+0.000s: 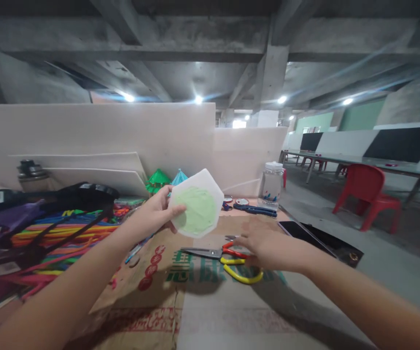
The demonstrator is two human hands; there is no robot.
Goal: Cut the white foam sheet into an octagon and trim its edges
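A white polygonal piece with a pale green patch (199, 211) is tilted up in my left hand (162, 209), the thumb lying on its front. My right hand (264, 245) is over the cardboard, at the handles of the scissors. Motion smears its fingers, so its grip is hard to make out. Scissors with yellow handles (244, 278) lie on the cardboard (159, 296), blades pointing left. Close to them is a red-handled tool (234, 251), partly covered by my right hand.
Colourful strips (67, 233) and dark bags lie at the left. Small green (158, 180) and blue umbrella-like pieces stand behind my left hand. A lidded clear jar (272, 184), dark pliers (255, 210) and a phone (303, 236) are at the right. Pale boards (122, 131) stand behind.
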